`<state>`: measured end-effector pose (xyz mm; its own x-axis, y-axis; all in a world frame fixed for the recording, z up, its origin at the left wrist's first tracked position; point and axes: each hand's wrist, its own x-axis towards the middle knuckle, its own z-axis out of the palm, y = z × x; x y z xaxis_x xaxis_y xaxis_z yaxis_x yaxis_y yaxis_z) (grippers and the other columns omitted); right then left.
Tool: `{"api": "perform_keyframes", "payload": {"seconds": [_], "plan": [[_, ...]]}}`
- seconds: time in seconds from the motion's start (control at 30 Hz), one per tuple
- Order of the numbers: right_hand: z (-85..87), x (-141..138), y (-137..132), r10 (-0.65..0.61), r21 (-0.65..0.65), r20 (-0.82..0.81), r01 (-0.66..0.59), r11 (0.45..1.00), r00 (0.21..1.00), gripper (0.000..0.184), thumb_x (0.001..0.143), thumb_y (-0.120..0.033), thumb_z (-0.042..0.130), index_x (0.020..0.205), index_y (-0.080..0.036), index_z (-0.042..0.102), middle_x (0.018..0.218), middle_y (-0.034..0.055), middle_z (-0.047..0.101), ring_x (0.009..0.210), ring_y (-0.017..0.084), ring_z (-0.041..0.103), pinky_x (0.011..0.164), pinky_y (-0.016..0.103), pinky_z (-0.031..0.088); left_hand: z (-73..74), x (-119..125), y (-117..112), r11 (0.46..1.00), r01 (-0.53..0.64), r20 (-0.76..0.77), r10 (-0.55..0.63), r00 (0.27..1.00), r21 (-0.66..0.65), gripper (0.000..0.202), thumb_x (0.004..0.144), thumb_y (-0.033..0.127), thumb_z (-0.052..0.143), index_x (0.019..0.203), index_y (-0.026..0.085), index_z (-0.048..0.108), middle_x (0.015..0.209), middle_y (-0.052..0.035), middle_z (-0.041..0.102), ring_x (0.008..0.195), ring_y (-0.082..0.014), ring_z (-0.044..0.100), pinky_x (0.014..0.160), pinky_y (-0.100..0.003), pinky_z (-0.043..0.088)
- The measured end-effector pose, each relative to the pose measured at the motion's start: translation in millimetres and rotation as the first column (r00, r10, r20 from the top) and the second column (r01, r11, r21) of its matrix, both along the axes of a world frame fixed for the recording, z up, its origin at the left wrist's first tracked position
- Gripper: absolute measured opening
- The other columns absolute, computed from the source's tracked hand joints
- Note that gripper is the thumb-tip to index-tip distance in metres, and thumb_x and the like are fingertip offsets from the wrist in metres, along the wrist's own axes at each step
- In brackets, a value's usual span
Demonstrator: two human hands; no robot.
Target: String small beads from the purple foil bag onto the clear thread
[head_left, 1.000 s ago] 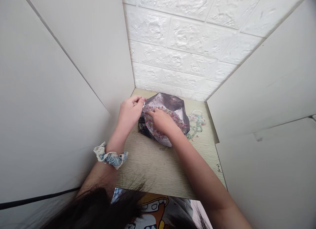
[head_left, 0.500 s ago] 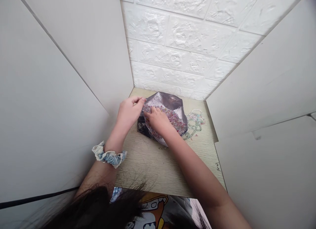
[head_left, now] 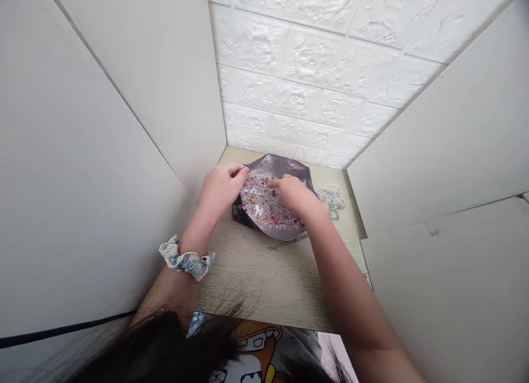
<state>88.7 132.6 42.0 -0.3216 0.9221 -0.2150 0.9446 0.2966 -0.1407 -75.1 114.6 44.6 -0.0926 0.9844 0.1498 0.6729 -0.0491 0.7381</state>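
The left hand [head_left: 223, 187] pinches at the left edge of the bag [head_left: 285, 163], its hold hidden from me. The bag lies on the surface [head_left: 264, 278], likely soft, best held by its rim; its beads [head_left: 266, 204] look slippery. I can't tell whether the right hand [head_left: 292, 195], among them, grips any.

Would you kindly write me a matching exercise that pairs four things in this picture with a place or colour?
1. Left hand
2. Right hand
3. Scrunchie
4. Brick-patterned wall

A. Over the beads
B. Behind the table
C. Gripping the bag's edge
D. Blue with white trim

Pairs: 1-C; 2-A; 3-D; 4-B
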Motion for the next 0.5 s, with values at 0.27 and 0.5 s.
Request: {"api": "perform_keyframes", "payload": {"seconds": [0.27, 0.5], "plan": [[-8.3, 8.7, 8.1, -0.017, 0.085, -0.065, 0.022, 0.996, 0.998, 0.041, 0.074, -0.006, 0.035, 0.104, -0.022, 0.057, 0.091, 0.0085, 0.052, 0.083, 0.016, 0.052, 0.072, 0.024, 0.037, 2.9, 2.7, -2.2, 0.998, -0.065, -0.018, 0.065, 0.998, -0.003, 0.031, 0.075, 0.037, 0.040, 0.077, 0.018, 0.065, 0.051, 0.0012, 0.050, 0.050, -0.0104, 0.041, 0.050, -0.023, 0.028], [-22.9, 2.6, 11.7, 0.060, 0.080, -0.080, -0.053, 0.995, 0.995, 0.033, 0.077, -0.008, 0.036, 0.092, -0.023, 0.061, 0.090, 0.0063, 0.052, 0.078, 0.014, 0.052, 0.068, 0.023, 0.036, 3.7, 3.7, -2.8, 0.999, -0.048, -0.016, 0.048, 0.999, -0.001, 0.031, 0.076, 0.037, 0.039, 0.076, 0.018, 0.063, 0.053, 0.0008, 0.051, 0.052, -0.0109, 0.041, 0.052, -0.024, 0.029]]}}
